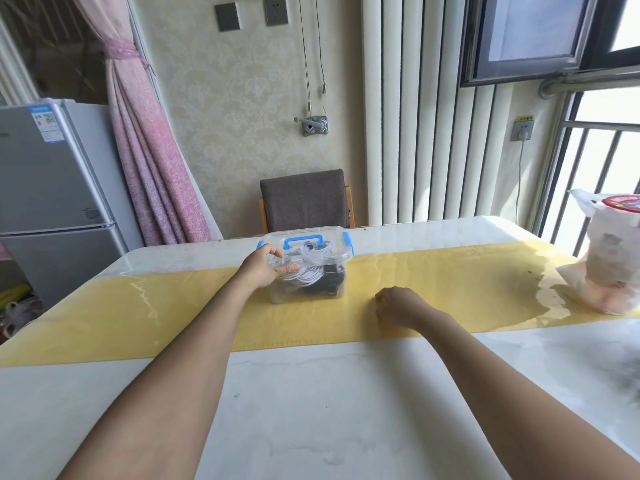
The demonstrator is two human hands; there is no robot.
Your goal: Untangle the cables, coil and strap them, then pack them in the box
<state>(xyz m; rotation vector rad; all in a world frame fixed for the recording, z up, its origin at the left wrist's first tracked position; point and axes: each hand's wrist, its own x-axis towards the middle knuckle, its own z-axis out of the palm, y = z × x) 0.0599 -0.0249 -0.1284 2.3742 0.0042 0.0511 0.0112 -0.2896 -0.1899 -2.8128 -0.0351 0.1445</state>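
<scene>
From my remote seat, far left I see a grey fridge (52, 188) and a pink curtain (145, 133) tied back beside it. My left hand (266, 268) reaches out over the table (311, 393) and grips the left end of the clear box (308, 265), thumb on its front wall, fingers curled over the lid's edge. The box stands on the yellow runner (450, 289), lid on, blue handle on top. Through its walls I make out a coiled white cable (308, 273) and a dark cable (323, 287) beside it. A chair (304, 199) stands behind the table. My right hand (398, 306) rests on the runner just right of the box, apart from it, fingers curled under into a fist; I see nothing in it. Far right sits a plastic bag (609, 258).
</scene>
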